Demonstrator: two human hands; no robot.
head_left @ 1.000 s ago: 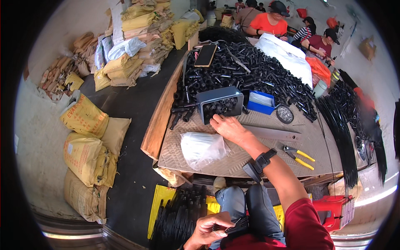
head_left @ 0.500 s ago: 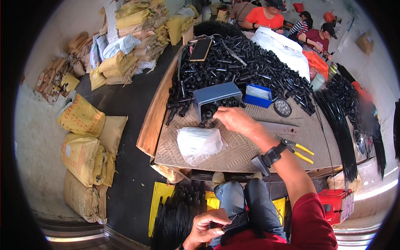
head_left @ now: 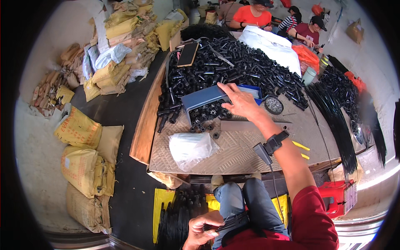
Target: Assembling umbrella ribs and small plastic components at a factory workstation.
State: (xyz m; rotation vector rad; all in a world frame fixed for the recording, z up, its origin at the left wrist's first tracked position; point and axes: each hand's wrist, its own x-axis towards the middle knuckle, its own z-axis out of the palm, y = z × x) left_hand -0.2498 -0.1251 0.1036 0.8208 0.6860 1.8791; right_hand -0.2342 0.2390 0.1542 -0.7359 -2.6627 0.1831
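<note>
My right hand (head_left: 242,102) is at the right end of a blue-grey box (head_left: 204,96), its fingers over the top edge and its thumb lower at the open front. The box lies on its side, and small black ring-shaped parts (head_left: 204,113) fill its mouth and spill onto the table. Low in the view, over my lap, my left hand (head_left: 204,228) is closed around a bundle of thin black rods (head_left: 233,223). Just in front of the box lies a clear plastic bag of thin pale pieces (head_left: 191,151).
A large heap of black tubular parts (head_left: 233,62) covers the table's back, with a phone (head_left: 188,54) on it. Right of the box are a blue tray (head_left: 259,100), a round dish (head_left: 273,105), a metal ruler (head_left: 254,126) and yellow-handled pliers (head_left: 301,146). Other people work beyond.
My right hand has left the box's mouth and moved up to its right end. The box has tilted, with more black parts spilled in front. My left hand still holds the rods.
</note>
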